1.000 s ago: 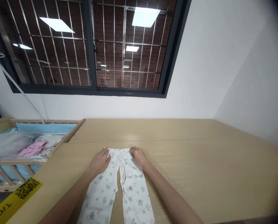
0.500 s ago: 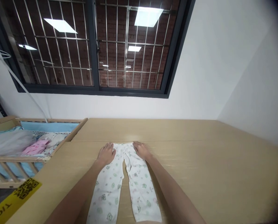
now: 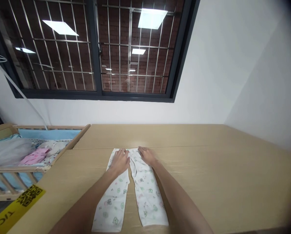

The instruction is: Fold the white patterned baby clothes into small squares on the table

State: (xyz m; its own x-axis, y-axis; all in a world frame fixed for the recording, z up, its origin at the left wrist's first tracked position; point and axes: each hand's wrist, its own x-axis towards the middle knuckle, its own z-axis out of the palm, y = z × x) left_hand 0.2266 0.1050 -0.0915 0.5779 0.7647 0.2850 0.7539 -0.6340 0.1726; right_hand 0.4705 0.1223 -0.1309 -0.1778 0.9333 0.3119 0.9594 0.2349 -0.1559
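Note:
A small pair of white pants [image 3: 149, 191] printed with green and pink figures lies spread on the wooden tabletop, waistband away from me and both legs toward me. My left hand [image 3: 121, 161] rests palm down on the upper part of the left leg, just below the waistband, fingers stretched out. At the right end of the waistband lies my right hand [image 3: 147, 156], its fingers extended over the fabric edge. Both hands press on the cloth rather than lift it, and my left hand and forearm cover part of the left leg.
The wooden tabletop [image 3: 220, 182] reaches to the white wall below a barred window [image 3: 135, 96]. On the left stands a wooden crib [image 3: 16, 169] with pink cloth [image 3: 35, 156] and other bedding inside. A yellow label [image 3: 16, 208] sticks to the table's left edge.
My left hand has slid right from the waistband's outer left corner toward the middle, uncovering that corner. My right hand stays at its corner. The view has shifted slightly.

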